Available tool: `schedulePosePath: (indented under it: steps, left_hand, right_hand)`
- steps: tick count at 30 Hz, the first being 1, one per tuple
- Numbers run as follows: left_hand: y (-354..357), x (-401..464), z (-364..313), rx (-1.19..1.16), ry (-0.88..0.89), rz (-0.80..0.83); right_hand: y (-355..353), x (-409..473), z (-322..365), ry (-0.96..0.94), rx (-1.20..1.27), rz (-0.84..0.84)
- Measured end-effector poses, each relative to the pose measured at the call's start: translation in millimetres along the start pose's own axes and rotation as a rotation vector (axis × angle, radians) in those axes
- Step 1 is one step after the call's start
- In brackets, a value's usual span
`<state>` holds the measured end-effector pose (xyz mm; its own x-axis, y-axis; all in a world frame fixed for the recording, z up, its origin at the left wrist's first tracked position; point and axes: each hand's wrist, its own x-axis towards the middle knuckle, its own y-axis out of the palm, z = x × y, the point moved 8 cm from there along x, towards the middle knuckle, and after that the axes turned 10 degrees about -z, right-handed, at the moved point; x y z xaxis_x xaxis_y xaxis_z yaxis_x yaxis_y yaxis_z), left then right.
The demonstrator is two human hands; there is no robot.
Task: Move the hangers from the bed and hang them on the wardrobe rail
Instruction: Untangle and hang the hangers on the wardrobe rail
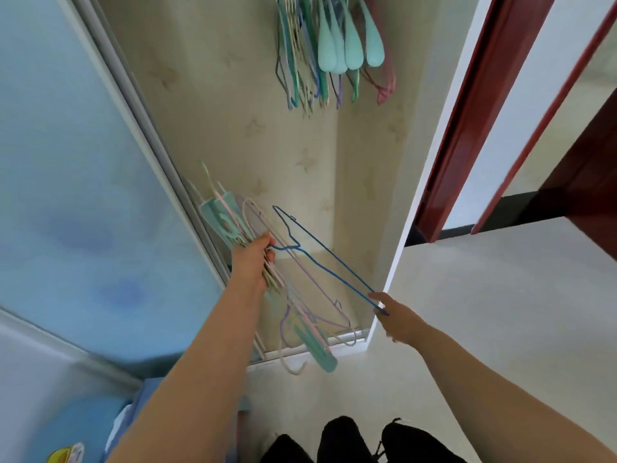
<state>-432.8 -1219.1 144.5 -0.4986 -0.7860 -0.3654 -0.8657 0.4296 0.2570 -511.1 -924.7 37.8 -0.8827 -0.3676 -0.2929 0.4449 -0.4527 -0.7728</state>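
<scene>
Here the left hand (252, 260) is clenched around a thick bundle of hangers (267, 279), mint, pink, lilac and cream ones pressed together, their ends fanning out above the fist and trailing down below it toward the floor (467, 312). The right hand (395, 317) pinches one corner of a single blue wire hanger (320, 259), thumb and fingers closed on the thin wire. That blue hanger stretches across between the two hands, its other end reaching up beside the bundle (whether it is still caught among the others there is hard to tell).

Both hands are held in the open wardrobe (267, 145), whose inside is lined with pale, star-patterned paper. High in the compartment a cluster of hung hangers (334, 51) dangles close together, teal, green, lilac and pink; the rail itself lies outside the view. To the left stands a light blue sliding door (83, 178), to the right a dark red door frame (474, 121). At the bottom edge dark trouser legs (350, 442) show above the pale floor.
</scene>
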Motion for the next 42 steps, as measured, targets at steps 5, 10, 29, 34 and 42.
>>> schedulePosePath:
  steps: [5, 10, 29, 34, 42]
  left_hand:
    - [22, 52, -16, 0.031, -0.146, 0.149]
    - [29, 86, -32, 0.167, -0.138, 0.212]
    - [68, 164, -136, 0.22, 0.04, 0.184]
    - [77, 165, -173, 0.182, 0.13, 0.17]
    - [89, 161, -215, 0.043, 0.12, 0.213]
  right_hand:
    - [9, 23, 22, 0.126, 0.128, -0.241]
    - [20, 41, 44, 0.206, 0.313, -0.335]
    - [-65, 142, 245, -0.103, 0.419, -0.309]
    - [-106, 160, 341, -0.149, 0.833, -0.172]
    - [-161, 191, 403, -0.082, 1.055, -0.173]
